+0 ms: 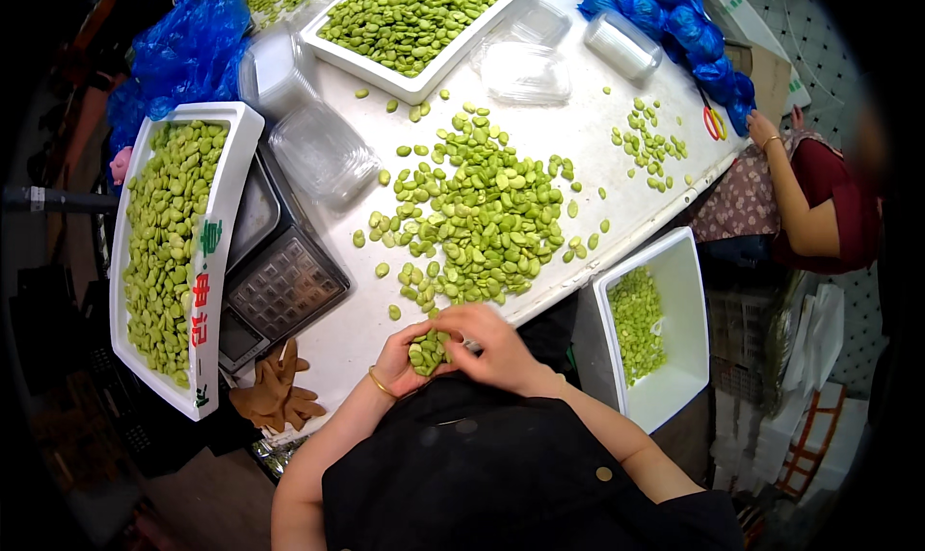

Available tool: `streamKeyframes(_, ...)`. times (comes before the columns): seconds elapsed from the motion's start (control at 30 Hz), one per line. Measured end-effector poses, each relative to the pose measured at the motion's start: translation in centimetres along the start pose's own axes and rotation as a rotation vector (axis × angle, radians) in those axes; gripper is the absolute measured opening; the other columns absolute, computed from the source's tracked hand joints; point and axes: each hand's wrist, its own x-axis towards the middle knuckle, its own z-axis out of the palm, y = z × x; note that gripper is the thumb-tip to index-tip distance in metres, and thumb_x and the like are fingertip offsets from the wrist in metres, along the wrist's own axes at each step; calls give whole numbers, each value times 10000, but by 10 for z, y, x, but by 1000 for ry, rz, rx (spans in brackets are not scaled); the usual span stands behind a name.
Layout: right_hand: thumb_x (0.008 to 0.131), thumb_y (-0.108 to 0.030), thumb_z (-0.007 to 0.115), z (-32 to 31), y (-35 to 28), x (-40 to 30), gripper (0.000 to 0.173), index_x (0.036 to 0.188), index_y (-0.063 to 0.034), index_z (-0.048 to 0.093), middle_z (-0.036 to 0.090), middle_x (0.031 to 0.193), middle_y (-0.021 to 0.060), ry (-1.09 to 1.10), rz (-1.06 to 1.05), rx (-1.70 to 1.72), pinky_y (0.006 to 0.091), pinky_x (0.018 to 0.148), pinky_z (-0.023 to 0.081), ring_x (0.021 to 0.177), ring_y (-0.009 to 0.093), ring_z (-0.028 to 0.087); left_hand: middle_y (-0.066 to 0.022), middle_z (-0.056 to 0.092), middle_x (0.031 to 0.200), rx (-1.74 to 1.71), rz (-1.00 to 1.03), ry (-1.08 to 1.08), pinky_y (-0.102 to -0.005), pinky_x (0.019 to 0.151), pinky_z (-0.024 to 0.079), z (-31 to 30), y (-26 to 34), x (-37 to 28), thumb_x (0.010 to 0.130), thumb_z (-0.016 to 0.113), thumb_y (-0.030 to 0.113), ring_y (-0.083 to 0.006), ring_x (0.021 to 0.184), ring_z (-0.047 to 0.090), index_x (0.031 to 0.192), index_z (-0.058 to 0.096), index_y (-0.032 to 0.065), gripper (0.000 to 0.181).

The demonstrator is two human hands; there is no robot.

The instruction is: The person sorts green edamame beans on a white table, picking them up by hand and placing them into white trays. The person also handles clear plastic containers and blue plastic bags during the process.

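Note:
My left hand [396,362] is cupped around a handful of shelled broad beans [428,353] at the table's near edge. Over that handful, my right hand [500,349] curls its thumb and fingers against the beans. It is slightly blurred, and whether a bean is pinched between its fingertips is hidden. Just beyond both hands, a loose heap of green broad beans [491,222] spreads across the white tabletop [336,367]. Single beans lie scattered around the heap.
Left are a bean-filled foam box [242,135], a scale [285,291] and brown gloves [278,392]. Clear plastic containers [321,150] and another bean tray [419,87] stand beyond. A foam bin [683,334] holds green pieces at right, near scissors [714,123] and a co-worker [809,190].

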Motion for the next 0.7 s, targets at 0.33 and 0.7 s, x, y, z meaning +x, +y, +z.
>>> streamKeyframes(0.33, 725, -21, 666, -23, 61, 1, 353, 1060, -41, 558, 515, 1002, 110, 140, 190, -596, 375, 773, 486, 942, 302, 548, -143, 611, 1043, -207, 103, 71, -364, 723, 544, -19, -1, -26, 958, 434, 251, -340, 1041, 560, 1048, 586, 74, 250)
streamKeyframes(0.7, 778, 7, 609, -26, 58, 9, 239, 1011, -37, 578, 531, 912, 97, 141, 272, -368, 337, 667, 497, 773, 242, 581, -96, 564, 992, -332, 199, -60, -217, 488, 387, -60, 3, -53, 961, 449, 282, -164, 728, 436, 1057, 592, 110, 243)
